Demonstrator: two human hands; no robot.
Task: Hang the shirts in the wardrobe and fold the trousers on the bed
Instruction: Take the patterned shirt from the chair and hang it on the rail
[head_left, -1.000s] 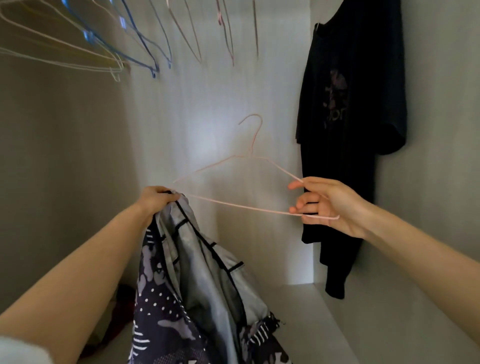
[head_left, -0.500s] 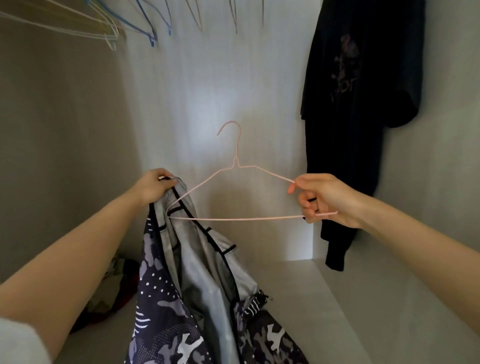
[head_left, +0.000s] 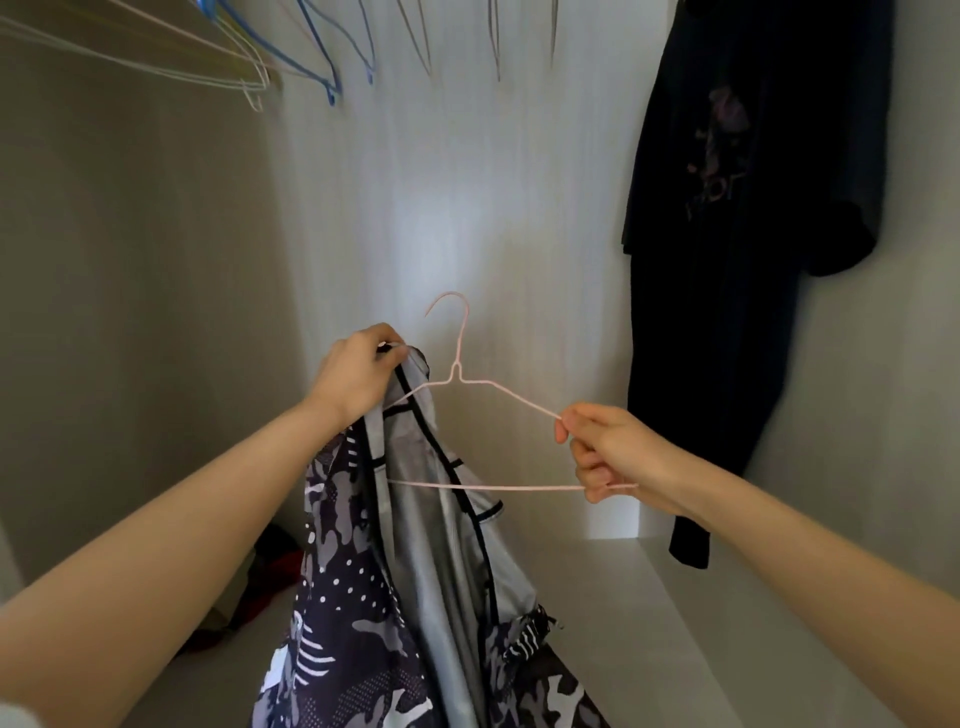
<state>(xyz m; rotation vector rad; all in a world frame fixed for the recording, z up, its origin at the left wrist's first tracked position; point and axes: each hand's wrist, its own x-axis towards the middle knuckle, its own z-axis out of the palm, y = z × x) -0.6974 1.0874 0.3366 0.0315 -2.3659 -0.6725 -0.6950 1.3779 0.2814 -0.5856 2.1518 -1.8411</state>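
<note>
Head camera is looking into a pale wardrobe (head_left: 467, 182), with both bare forearms reaching forward. The left grip (head_left: 358, 371) is curling closed on the top edge of a patterned shirt (head_left: 431, 545), bunching the black-trimmed fabric between thumb and fingers. The shirt is hanging down from that hand in mid-air in front of the wardrobe floor (head_left: 639, 623). Its outer side is showing grey and black camouflage with white dots and stripes, and its inner side is showing plain silver-grey.

The right grip (head_left: 613, 452) is clamping the right corner of a pink wire hanger (head_left: 456, 372), with the thumb and forefinger pinching the sloping upper wire and the lower fingers curling around the bottom bar. The hanger is standing upright with its hook pointing up, between the two hands. Its left end is meeting the shirt's trimmed edge just below the left grip and is disappearing behind the fabric, so I cannot tell how far it is sitting inside the garment.

A black T-shirt (head_left: 727, 208) with a faint print is hanging at the right side of the wardrobe. Bare wire hangers (head_left: 328, 88), white and blue, are hanging along the top left. A reddish heap of cloth (head_left: 265, 577) is lying on the floor at the lower left, partly hidden by the left forearm.
</note>
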